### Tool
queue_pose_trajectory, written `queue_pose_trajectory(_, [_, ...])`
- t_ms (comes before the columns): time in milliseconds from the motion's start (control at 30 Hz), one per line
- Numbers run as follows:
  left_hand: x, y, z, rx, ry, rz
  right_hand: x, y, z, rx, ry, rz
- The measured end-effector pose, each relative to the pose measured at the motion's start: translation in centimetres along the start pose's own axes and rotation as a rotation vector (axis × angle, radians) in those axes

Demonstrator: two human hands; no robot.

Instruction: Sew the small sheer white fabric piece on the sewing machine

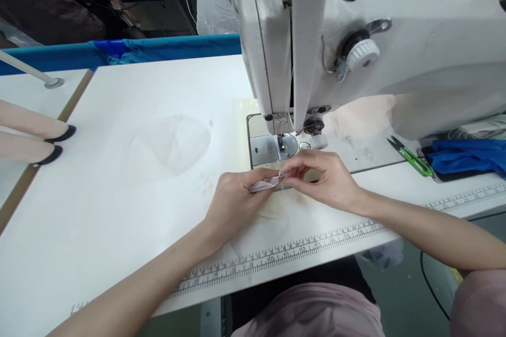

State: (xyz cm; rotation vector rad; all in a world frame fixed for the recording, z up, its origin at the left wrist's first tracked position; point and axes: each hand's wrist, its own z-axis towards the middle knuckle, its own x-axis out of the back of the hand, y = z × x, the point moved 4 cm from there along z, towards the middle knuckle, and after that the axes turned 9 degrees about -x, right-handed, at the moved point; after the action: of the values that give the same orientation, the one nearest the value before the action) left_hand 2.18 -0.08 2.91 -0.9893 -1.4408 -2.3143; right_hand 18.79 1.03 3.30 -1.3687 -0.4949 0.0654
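Along the front edge of the white worktable (pixel 130 231), a printed measuring scale (pixel 286 254) is being displayed, its numerals, 10 and 12 among them, rising toward the right; the faint marks near its left end are being blurred beyond reading. A small white fabric piece (pixel 264 185) is being held just in front of the metal needle plate (pixel 263 150) and the presser foot (pixel 281 143) of a white sewing machine (pixel 415 37). It is appearing thin, pale and folded, its right end being narrowed between the fingertips; whether the table is being touched by it cannot be told. The fabric is being gripped between thumb and fingers by the left hand (pixel 237 195), while its right end is being pinched by the right hand (pixel 328 176). Farther right, green-handled thread snips (pixel 421 166) are being kept beside a blue cloth (pixel 466 155).
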Motion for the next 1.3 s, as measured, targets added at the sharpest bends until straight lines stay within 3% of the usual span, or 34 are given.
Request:
queue_pose_trajectory(400, [0.0,0.8,-0.2,-0.267,0.036,0.182,0.0,-0.1,-0.2,0.177,-0.005,-0.149])
queue_pose_trajectory(667, [0.3,1.3,-0.1,-0.344,0.068,0.403,0.1,-0.7,-0.5,0.347,0.029,-0.294])
queue_pose_trajectory(967, [0.0,1.2,-0.2,-0.444,0.025,0.161,0.4,-1.0,-0.6,0.428,0.119,-0.269])
queue_pose_trajectory(1167, [0.1,1.2,-0.5,-0.432,0.129,0.291,0.5,-1.2,-0.9,0.534,0.171,-0.380])
queue_pose_trajectory(1300, [0.3,1.8,-0.7,-0.607,0.165,0.394,0.4,-1.6,-1.3,0.662,0.217,-0.563])
